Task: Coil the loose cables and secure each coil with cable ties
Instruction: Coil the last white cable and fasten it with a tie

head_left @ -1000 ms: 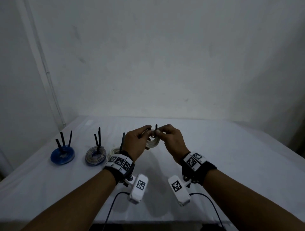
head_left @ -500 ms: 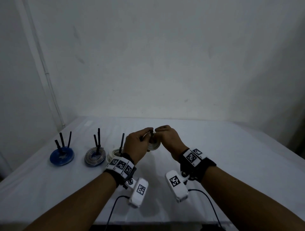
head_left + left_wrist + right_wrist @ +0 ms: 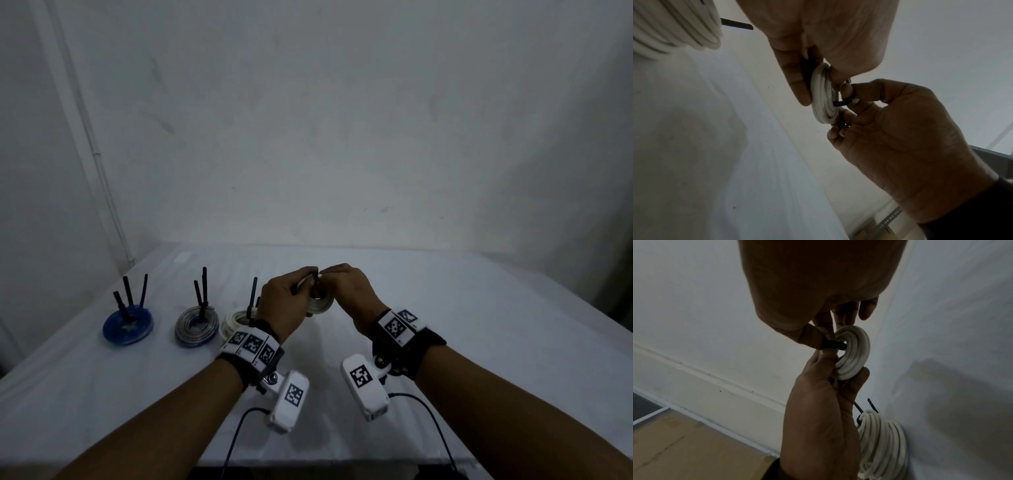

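From the head camera: both hands are up over the white table (image 3: pixel 479 308), meeting at a small white coil (image 3: pixel 320 305) held clear of the cloth. The left hand (image 3: pixel 282 308) has its fingers curled round the coil's upper left edge, and the right hand (image 3: pixel 349 291) curls in from the other side, fingertips meeting the left's at the top of the coil. The coil stands on edge, its flat face toward the camera. Left of the small white coil, three tied coils lie flat on the table in a row: a larger white coil (image 3: pixel 236 320) just beside it and partly behind the left wrist, then a grey coil (image 3: pixel 197 325), then a blue coil (image 3: pixel 128 327) farthest off, each with black tie tails sticking upward.

Left wrist view now: the small white coil (image 3: pixel 824 95) shows nearly edge-on, its long side running up and down the frame. The left hand (image 3: pixel 828 32) clamps it between thumb and fingers. The right hand (image 3: pixel 900 138) pinches a black cable tie (image 3: pixel 842 103) that pokes out sideways across the coil's windings.

Right wrist view: the small white coil (image 3: pixel 854 353) is upright, hole facing left. The right hand (image 3: pixel 818 296) pinches the cable tie (image 3: pixel 835 345), which runs level into the hole, and the left hand (image 3: pixel 822 418) grips the coil's lower rim. Below it, the larger white coil (image 3: pixel 881 446) lies against the table.
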